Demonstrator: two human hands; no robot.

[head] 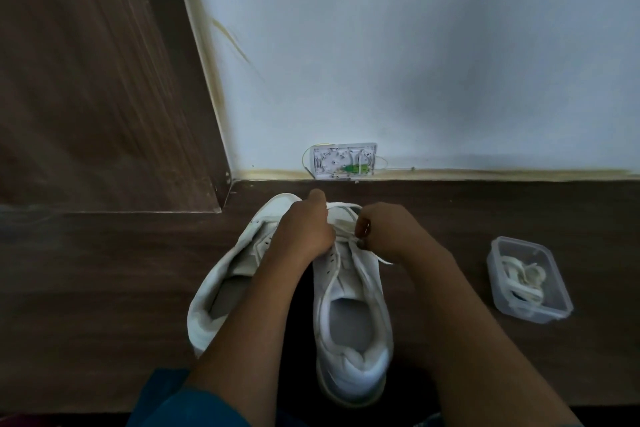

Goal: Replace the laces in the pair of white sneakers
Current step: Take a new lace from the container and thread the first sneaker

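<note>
1. The left hand covers the front of the sneaker. Its fingers curl under, and I cannot tell what they hold.
2. Close beside it, the right hand pinches the lace.
3. The sneaker lies at the bottom middle, toe toward the top, heel toward the bottom.
4. It is white and mostly unlaced.

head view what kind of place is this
Probably a room in a home, at floor level: dark wood-look floor, a pale painted wall and a small open cable box at its foot.
</note>
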